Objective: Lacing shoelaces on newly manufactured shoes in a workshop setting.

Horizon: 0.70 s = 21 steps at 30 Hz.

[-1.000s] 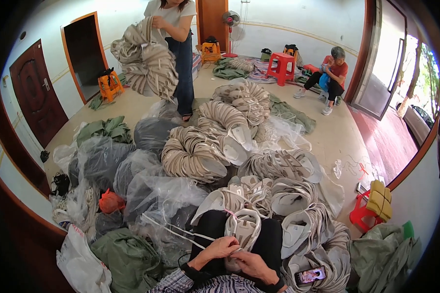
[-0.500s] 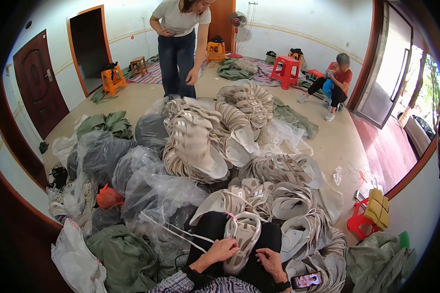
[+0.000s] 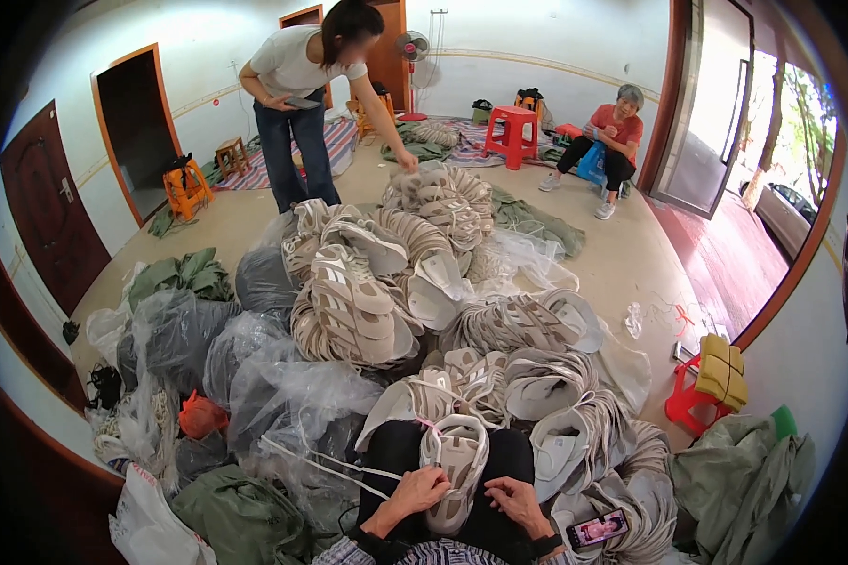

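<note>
A soft, beige-and-white shoe upper (image 3: 455,461) lies lengthwise between the person's dark-trousered thighs, its rounded toe end toward the body and its paneled face up. The left hand (image 3: 422,488) touches the upper's left edge, fingers bent and close together; whether they pinch anything is unclear. The right hand (image 3: 513,499) hovers just right of the upper, fingers curled narrow, and I cannot tell if they grip something thin. A flat, pale lace (image 3: 325,457) loops out left of the upper, over crinkled, see-through plastic (image 3: 302,386). A slim pink tie (image 3: 428,424) shows at the upper's far end. Beyond the upper, stacked uppers (image 3: 353,315) fan into ribbed, curving rolls of thin, overlapping layers. Right of it, a glossy, rectangular phone (image 3: 596,529) lies on more stacked pieces. Left of it sit a crumpled orange-red bag (image 3: 203,415) and a heap of creased, dull green cloth (image 3: 242,513).
</note>
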Each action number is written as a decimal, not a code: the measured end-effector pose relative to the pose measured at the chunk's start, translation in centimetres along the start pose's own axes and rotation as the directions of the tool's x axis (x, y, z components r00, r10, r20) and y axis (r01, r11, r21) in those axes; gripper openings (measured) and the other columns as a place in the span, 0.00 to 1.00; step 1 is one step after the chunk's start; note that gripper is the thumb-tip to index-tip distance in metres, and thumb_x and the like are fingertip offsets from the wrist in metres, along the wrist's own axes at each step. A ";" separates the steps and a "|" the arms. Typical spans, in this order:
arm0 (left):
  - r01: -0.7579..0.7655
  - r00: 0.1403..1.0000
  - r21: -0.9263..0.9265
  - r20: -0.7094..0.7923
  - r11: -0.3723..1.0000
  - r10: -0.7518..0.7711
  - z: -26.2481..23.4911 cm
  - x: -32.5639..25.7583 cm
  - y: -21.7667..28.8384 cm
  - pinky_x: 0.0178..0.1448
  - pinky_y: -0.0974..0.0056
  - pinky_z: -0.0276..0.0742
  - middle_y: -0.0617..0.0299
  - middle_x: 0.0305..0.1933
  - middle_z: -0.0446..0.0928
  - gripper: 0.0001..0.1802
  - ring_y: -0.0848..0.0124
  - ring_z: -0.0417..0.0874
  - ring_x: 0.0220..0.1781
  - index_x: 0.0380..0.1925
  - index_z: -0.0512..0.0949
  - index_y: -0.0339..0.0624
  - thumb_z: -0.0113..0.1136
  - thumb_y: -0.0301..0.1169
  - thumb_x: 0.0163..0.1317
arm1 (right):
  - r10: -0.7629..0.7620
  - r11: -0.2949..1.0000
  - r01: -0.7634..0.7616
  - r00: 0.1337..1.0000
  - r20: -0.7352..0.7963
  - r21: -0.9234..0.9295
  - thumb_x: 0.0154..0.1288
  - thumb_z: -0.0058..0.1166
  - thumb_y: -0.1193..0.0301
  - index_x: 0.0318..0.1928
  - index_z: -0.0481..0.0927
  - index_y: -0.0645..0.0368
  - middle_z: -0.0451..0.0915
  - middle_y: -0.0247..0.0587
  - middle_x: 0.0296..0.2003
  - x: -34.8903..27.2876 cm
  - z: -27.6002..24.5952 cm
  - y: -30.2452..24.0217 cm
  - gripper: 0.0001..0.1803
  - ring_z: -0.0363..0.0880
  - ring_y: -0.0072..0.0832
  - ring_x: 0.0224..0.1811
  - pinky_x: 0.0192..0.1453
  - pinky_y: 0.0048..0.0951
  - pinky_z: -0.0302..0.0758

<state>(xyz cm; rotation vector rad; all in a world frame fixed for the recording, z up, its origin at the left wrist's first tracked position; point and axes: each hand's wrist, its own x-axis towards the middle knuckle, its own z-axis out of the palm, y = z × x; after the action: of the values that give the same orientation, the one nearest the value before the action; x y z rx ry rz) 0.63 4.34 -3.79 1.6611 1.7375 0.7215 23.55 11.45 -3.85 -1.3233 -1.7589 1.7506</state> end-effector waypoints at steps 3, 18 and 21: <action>-0.012 1.000 -0.001 -0.003 1.000 0.012 0.2 0.2 -0.2 0.38 0.54 0.73 0.52 0.31 0.77 0.12 0.54 0.79 0.36 0.29 0.75 0.39 0.55 0.38 0.57 | -0.001 1.000 0.001 1.000 0.001 0.011 0.62 0.51 0.72 0.44 0.79 0.62 0.83 0.38 0.31 0.0 -0.1 0.1 0.11 0.79 0.18 0.26 0.29 0.19 0.75; 0.057 0.998 -0.012 0.040 0.998 -0.056 -0.2 0.6 0.7 0.39 0.56 0.74 0.50 0.30 0.77 0.13 0.53 0.80 0.34 0.28 0.75 0.36 0.55 0.37 0.57 | 0.026 0.999 -0.025 0.999 0.021 -0.023 0.63 0.52 0.72 0.45 0.79 0.63 0.82 0.35 0.32 0.0 -0.5 -0.4 0.11 0.77 0.16 0.25 0.29 0.19 0.75; 0.041 0.999 -0.005 0.025 0.999 -0.041 0.1 0.4 0.3 0.39 0.56 0.74 0.49 0.30 0.77 0.13 0.53 0.80 0.34 0.29 0.75 0.36 0.55 0.37 0.57 | 0.034 0.999 -0.034 0.999 0.026 -0.005 0.63 0.52 0.72 0.44 0.79 0.62 0.82 0.35 0.32 0.0 -0.4 -0.6 0.11 0.77 0.16 0.25 0.28 0.18 0.75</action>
<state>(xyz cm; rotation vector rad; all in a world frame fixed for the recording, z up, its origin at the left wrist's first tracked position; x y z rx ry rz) 0.90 4.79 -3.65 1.6193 1.7458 0.6832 23.67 11.78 -3.22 -1.3450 -1.7651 1.7913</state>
